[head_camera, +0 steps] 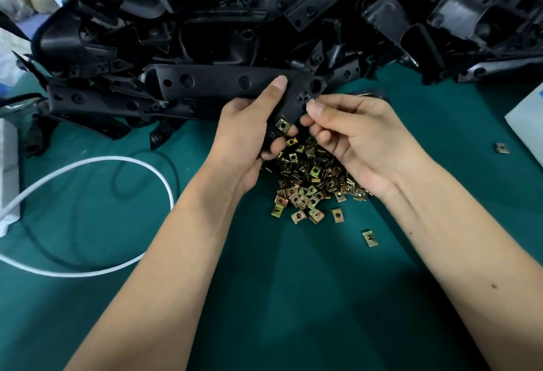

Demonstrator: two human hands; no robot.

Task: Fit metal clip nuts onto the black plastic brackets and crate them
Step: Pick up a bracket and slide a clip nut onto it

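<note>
Two bare forearms reached up from the bottom edge over a green bench (293, 297), the nearest things in view. The left hand (249, 132) was curled round a black plastic bracket (293, 100), thumb laid along its upper face and fingers wrapped beneath. The bracket's long axis ran diagonally, from low by the left palm up and to the right, ending in a tab with a round hole. One brass-coloured clip nut (282, 125) was already seated on its lower edge, just beside the left fingertips. The right hand (352, 135) was loosely curled, its thumb and forefinger meeting at the bracket's upper right part; something small and pale showed at the tips, but whether it was a nut could not be told.

The coming move appeared to turn on that upper end, which lay directly at the right hand's fingertips, so the right hand was the nearer one.

Directly under both hands lay a heap of clip nuts (311, 182), with a few strays towards the right. Beyond the hands a large pile of black brackets (264, 17) filled the far bench, crowding that side. Open green surface lay nearer the viewer. A white cable (141, 164) looped on the left. No crate was visible.
</note>
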